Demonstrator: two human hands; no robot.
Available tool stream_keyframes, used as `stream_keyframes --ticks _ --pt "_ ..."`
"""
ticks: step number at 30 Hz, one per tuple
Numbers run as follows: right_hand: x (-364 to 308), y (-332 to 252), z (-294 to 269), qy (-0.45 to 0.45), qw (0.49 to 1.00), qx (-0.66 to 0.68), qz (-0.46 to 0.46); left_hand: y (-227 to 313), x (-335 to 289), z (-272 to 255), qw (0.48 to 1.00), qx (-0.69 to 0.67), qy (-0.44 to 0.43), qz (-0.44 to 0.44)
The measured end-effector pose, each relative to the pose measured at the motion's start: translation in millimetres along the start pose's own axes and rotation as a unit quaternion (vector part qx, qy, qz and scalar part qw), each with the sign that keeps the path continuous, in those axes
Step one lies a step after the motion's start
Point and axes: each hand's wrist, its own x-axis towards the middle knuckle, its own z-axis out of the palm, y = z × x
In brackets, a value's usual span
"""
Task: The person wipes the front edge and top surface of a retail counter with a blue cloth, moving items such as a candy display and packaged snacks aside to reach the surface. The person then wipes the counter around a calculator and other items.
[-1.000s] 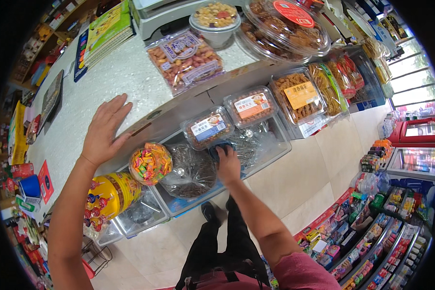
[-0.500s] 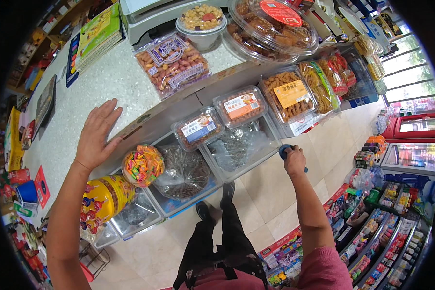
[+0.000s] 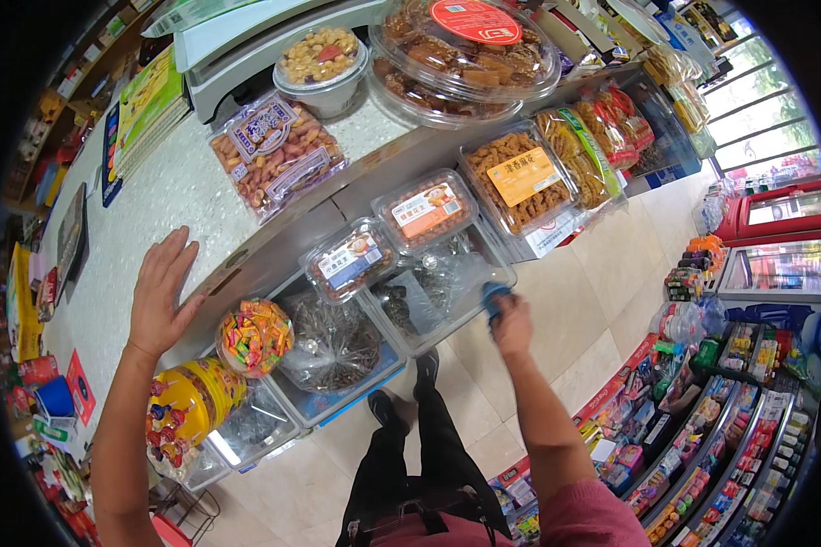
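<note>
Right hand [image 3: 513,326] grasping blue item [image 3: 495,297], probably folded cloth; item is at front right corner of plastic bin [image 3: 456,330], contact with rim I cannot tell. To do well, I think: keep grip firm but light, follow rim evenly, do not push small peanut boxes [image 3: 425,211] resting above bin. Left hand [image 3: 162,296] released, fingers spread on counter [image 3: 169,196] edge, good for balance. Compared with half second ago: right hand has come leftward, closer to bin front; left hand stays on counter edge
</note>
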Motion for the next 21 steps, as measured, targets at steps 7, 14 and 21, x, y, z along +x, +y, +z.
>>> stream_keyframes --ticks 7,14,21 --pt "70.3 26.2 -2.5 0.050 0.982 0.114 0.143 -2.0 3.9 2.7 1.000 0.007 0.001 0.009" --pt "61.9 -18.7 34.5 0.119 0.905 0.203 0.354 0.8 0.3 0.7 1.000 0.011 -0.001 0.001" --pt "17.2 -59.2 76.1 0.183 0.834 0.241 0.462 1.3 3.4 -0.1 1.000 -0.005 0.016 0.017"
